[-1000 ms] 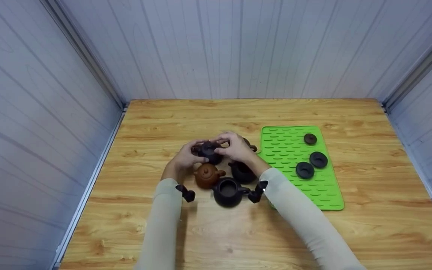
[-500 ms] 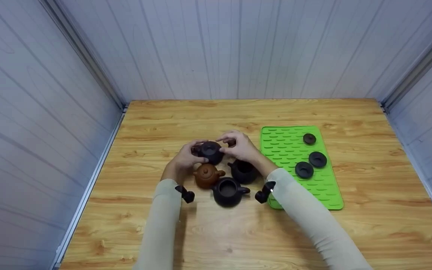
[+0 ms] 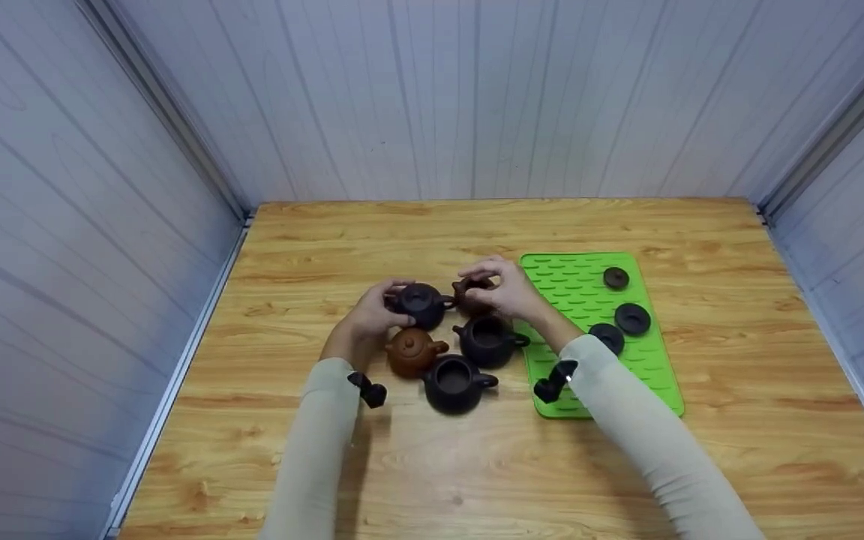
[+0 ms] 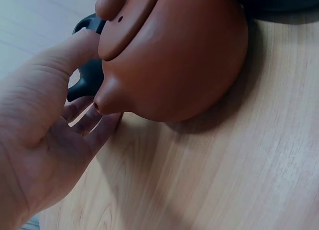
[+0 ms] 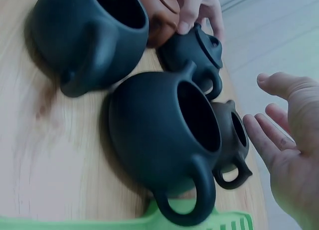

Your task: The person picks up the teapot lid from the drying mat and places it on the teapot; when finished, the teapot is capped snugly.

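Observation:
My left hand (image 3: pixel 368 315) holds the left side of a small lidded black teapot (image 3: pixel 418 302), thumb on the near side and fingers beyond. In the left wrist view a reddish-brown lidded teapot (image 4: pixel 189 65) covers most of that black one. My right hand (image 3: pixel 513 291) hovers over a small dark brown teapot (image 3: pixel 469 304). The right wrist view shows its fingers relaxed, apart from this lidless pot (image 5: pixel 230 152). Nearer me stand two larger black teapots without lids, one in the middle (image 3: pixel 486 354) and one in front (image 3: pixel 451 396).
A green ridged mat (image 3: pixel 567 285) lies to the right on the wooden table (image 3: pixel 432 480). On it rest a small brown lid (image 3: pixel 616 278) and two black lids, one farther right (image 3: pixel 633 319) and one partly beside the sleeve (image 3: pixel 607 336). Pale panel walls (image 3: pixel 432 97) enclose the table.
My right hand has drawn away from the lidded black teapot, moving right to above the dark brown one, whose body now shows. The left hand stays on the black teapot.

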`<state>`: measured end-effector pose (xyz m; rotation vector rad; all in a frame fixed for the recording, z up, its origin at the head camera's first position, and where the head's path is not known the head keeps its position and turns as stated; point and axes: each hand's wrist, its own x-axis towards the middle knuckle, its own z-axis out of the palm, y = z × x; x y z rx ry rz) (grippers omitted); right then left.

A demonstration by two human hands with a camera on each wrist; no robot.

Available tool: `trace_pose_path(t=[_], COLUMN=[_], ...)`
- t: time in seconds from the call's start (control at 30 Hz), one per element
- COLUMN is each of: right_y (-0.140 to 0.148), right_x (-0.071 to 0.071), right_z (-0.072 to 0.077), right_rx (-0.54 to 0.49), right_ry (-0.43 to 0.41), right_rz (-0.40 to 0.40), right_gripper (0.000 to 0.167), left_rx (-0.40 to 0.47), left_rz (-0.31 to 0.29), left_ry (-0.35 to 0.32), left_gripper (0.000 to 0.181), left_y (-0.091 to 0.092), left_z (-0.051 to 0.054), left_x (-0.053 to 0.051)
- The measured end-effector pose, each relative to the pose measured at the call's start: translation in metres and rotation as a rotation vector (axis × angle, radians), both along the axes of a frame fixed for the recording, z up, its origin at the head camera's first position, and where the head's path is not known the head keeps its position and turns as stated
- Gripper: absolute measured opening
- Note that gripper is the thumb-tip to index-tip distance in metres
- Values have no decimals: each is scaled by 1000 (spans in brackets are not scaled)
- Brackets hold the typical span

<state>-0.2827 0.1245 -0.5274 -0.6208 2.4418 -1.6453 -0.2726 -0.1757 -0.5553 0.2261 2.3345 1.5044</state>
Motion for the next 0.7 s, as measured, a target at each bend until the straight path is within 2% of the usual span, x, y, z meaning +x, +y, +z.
trace_pose_path(t=[0.13,0.27,0.5,0.7], right_y=[12,26,51,68], right_x=[-2,-2,-3,-3], right_z=[-2,-3,-4,-7], right_rx=[3,23,77,88], right_ry=[18,0,-32,-22], right_rz=[-10,-27,-84,-91], right_gripper=[37,38,38,38], left_rx=[-25,-50,-106,-109], left_rz=[-5,-18,-23,-40], left_ry=[20,57,128,153], left_gripper=[74,75,74,67], left_y=[3,6,17,29], left_z=[1,4,18,27], left_x=[0,-2,-6,-11])
